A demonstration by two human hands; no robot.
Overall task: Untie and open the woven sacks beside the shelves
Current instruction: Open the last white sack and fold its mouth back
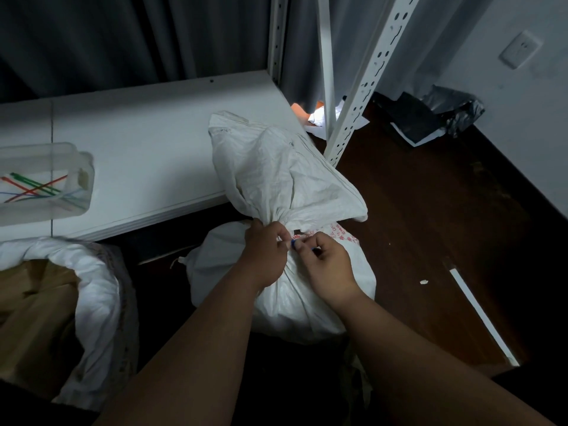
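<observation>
A white woven sack [276,290] stands on the dark floor against the shelf, its neck bunched and bound by a small blue tie [294,241]. The loose top of the sack [270,161] flops up over the shelf edge. My left hand [266,253] grips the gathered neck and pinches at the tie. From the other side, my right hand [325,265] pinches the blue tie with thumb and fingers. A second white woven sack [92,290] at the lower left stands open, with brown cardboard inside.
The white shelf board [147,142] carries a clear plastic tub [46,179] holding several coloured ties. A white perforated shelf post [362,87] rises at right of the sack. Black plastic and paper scraps [430,118] lie by the wall. A white strip [482,315] lies on the floor.
</observation>
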